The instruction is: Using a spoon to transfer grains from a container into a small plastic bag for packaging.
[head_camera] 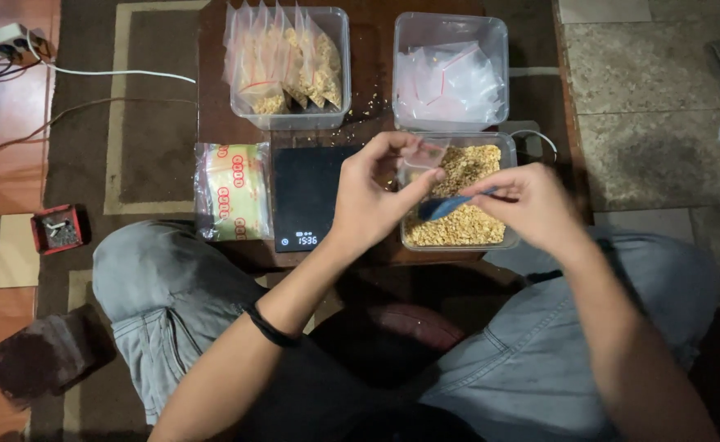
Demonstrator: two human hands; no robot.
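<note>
While the left hand (372,200) pinched a small clear bag (422,154) over the near-right tub (458,192) of golden grain, the right hand (532,205) gripped a blue scoop (446,206). On the worktop (372,74), the far-left tub (290,65) held filled bags; the far-right tub (450,69) held empty bags.

Blue scoop (446,205) bowl hidden behind left hand (376,200); small bag (422,154) blurred.
</note>
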